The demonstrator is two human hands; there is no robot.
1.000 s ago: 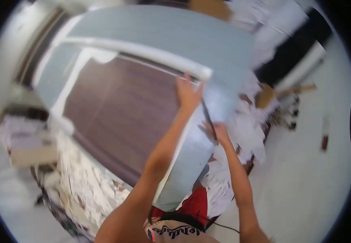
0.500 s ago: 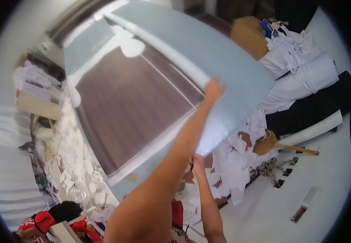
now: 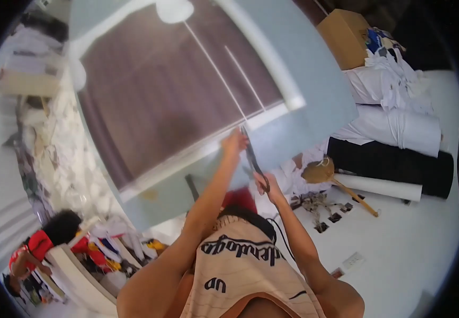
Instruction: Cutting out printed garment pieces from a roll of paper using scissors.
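Observation:
My right hand (image 3: 268, 186) is closed around the handles of long dark scissors (image 3: 254, 159) at the table's near edge. Their blades point away from me toward the white near border of a purplish-brown cloth (image 3: 166, 95), where a thin white line meets it. Beside the blade tips, my left hand (image 3: 233, 143) has its fingers drawn together at this border, seemingly pinching it. The cloth lies flat on a pale blue table (image 3: 330, 90). A white rolled edge (image 3: 272, 66) runs along its right side.
On the right are white fabric rolls (image 3: 407, 127), a black roll (image 3: 399, 164), a cardboard box (image 3: 343, 40) and a wooden-handled tool (image 3: 322, 172). White scraps (image 3: 89, 159) heap along the left. At lower left, a person in red (image 3: 36, 246) bends near coloured cloths.
My left hand has left the white roll's end and come nearer, to the cloth's border. My right hand has brought the scissors up to the same spot. The view has shifted.

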